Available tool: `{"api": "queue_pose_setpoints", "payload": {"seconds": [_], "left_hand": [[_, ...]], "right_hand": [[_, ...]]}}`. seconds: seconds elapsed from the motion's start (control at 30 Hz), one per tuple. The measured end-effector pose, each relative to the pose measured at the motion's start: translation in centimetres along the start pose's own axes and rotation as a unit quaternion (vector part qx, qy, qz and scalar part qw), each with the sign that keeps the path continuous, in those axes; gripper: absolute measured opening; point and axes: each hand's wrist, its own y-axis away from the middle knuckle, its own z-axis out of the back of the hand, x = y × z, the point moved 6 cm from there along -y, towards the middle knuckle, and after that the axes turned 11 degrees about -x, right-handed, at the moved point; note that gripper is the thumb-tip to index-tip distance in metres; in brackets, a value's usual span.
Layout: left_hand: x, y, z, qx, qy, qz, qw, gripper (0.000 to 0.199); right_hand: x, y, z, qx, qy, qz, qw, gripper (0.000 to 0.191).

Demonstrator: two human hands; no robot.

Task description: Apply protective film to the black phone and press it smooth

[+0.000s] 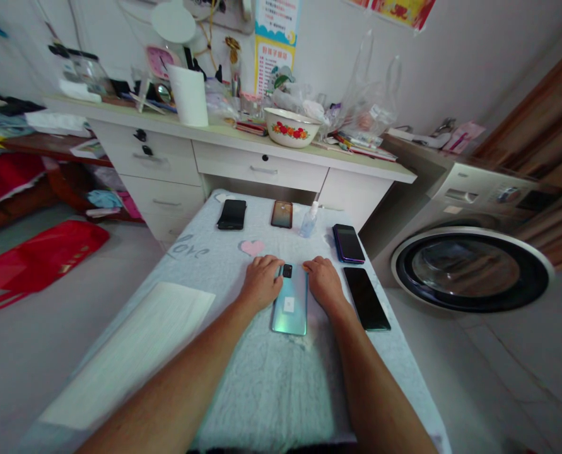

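A light teal smartphone (291,315) lies back side up on the cloth-covered table, its black camera block at the far end and a small white sticker lower down. Along its upper left edge my left hand (262,282) grips it with curled fingers. My right hand (324,282) closes on the upper right edge, thumb and fingertips at the corner. Just right of that hand lies a black-screened phone (366,298), with a purple-edged phone (349,243) beyond it. A clear spray bottle (308,221) stands ahead of my hands.
A brown phone case or phone (281,214) and a black phone (232,214) lie at the table's far side. A pale folded cloth (134,353) is at left. Behind stands a desk (233,135) with an enamel bowl (292,128); a washing machine (470,189) is at right.
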Motion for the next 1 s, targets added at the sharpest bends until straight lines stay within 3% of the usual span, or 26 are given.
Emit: {"api": "queue_pose_setpoints", "payload": {"seconds": [0.17, 0.43, 1.0], "left_hand": [[0.0, 0.0, -0.1, 0.003, -0.011, 0.001, 1.0, 0.031], [0.2, 0.0, -0.2, 0.003, -0.015, 0.002, 1.0, 0.03], [0.4, 0.2, -0.2, -0.004, -0.023, -0.018, 1.0, 0.028]], "right_hand": [[0.0, 0.8, 0.6, -0.012, -0.007, -0.012, 1.0, 0.031], [0.8, 2.4, 1.8, 0.02, -0.006, 0.003, 1.0, 0.029], [2.7, 8.6, 3.3, 0.046, -0.047, 0.059, 0.996, 0.027]]}}
